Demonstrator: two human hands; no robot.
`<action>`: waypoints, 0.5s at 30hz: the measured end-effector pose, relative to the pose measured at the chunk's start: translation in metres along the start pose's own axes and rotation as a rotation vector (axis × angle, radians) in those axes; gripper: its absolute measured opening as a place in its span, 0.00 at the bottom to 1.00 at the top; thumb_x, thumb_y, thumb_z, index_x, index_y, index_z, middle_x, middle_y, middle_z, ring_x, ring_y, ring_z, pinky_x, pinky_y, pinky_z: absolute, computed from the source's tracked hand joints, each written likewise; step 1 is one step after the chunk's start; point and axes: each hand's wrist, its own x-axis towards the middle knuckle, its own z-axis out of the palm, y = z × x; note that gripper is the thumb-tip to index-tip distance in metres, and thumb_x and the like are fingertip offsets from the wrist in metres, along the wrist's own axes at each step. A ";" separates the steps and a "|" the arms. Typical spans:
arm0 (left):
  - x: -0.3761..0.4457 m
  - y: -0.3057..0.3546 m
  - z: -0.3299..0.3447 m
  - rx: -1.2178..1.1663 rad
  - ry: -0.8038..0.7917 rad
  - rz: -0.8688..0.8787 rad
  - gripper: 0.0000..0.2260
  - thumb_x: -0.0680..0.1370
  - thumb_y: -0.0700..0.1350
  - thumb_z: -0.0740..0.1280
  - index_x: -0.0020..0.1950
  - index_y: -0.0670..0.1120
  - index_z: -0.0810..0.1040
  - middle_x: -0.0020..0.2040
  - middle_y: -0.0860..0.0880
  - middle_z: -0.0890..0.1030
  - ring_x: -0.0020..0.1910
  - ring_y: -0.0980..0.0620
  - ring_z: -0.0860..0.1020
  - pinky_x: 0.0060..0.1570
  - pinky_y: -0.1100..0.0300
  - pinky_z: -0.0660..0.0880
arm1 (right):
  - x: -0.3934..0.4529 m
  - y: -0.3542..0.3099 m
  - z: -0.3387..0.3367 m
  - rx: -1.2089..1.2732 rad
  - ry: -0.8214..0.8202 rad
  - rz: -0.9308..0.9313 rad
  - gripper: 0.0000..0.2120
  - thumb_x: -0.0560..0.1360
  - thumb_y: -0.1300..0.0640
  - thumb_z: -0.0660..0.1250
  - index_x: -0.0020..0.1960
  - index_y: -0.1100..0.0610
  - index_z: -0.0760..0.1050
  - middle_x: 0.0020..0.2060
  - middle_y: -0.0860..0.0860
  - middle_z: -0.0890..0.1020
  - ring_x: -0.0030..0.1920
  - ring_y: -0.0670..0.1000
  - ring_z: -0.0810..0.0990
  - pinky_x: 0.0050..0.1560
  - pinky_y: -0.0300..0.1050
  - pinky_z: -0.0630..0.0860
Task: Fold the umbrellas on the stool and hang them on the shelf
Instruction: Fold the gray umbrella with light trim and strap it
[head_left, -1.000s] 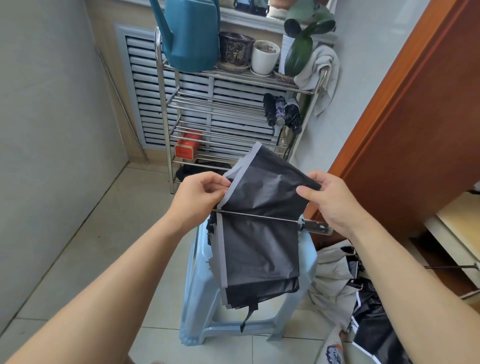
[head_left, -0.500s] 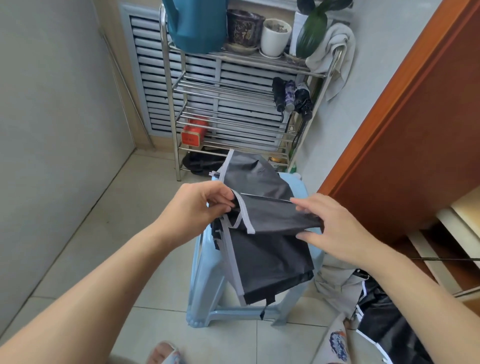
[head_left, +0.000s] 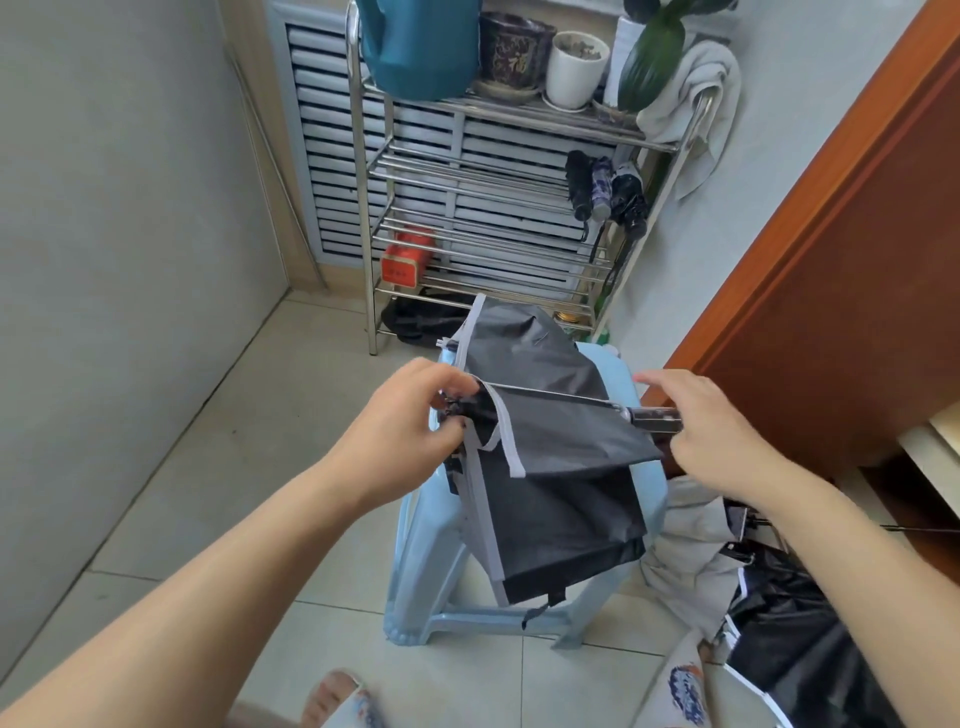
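Partly hidden, both hands (head_left: 410, 415) (head_left: 711, 431) grip the umbrella (head_left: 545, 467); its handle's end is covered.

My left hand (head_left: 415, 415) hides the umbrella (head_left: 550, 467) tip it grips. The dark canopy covers most of the stool (head_left: 415, 561) seat. The top edge crops the watering can (head_left: 421, 52) and plant (head_left: 654, 52). The floor umbrellas (head_left: 769, 613) run off the bottom edge.

A dark grey umbrella (head_left: 550, 467) with pale edging hangs half folded above the light blue stool (head_left: 618, 374), its metal shaft level and its cloth draping over the stool's front edge. Three folded umbrellas (head_left: 605, 189) hang at the metal shelf's (head_left: 467, 171) right end.
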 end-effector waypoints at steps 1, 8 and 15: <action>0.000 0.001 -0.002 -0.029 -0.004 -0.072 0.14 0.78 0.40 0.68 0.60 0.55 0.79 0.57 0.57 0.76 0.52 0.64 0.76 0.45 0.74 0.69 | 0.010 0.010 0.002 -0.059 -0.032 0.065 0.36 0.73 0.76 0.58 0.77 0.51 0.67 0.73 0.49 0.70 0.75 0.52 0.63 0.75 0.48 0.61; -0.005 -0.005 0.007 -0.286 -0.228 -0.399 0.28 0.76 0.52 0.77 0.70 0.66 0.68 0.66 0.53 0.68 0.56 0.57 0.80 0.60 0.54 0.79 | 0.028 0.040 0.017 -0.344 -0.199 0.030 0.17 0.84 0.54 0.61 0.72 0.51 0.70 0.61 0.51 0.75 0.61 0.54 0.71 0.60 0.50 0.71; 0.013 -0.005 0.011 -0.514 -0.019 -0.178 0.25 0.75 0.25 0.63 0.65 0.48 0.79 0.62 0.51 0.82 0.63 0.56 0.80 0.64 0.59 0.77 | 0.003 0.035 0.020 -0.335 0.273 -0.067 0.10 0.80 0.56 0.68 0.59 0.57 0.72 0.52 0.52 0.74 0.50 0.57 0.74 0.43 0.52 0.72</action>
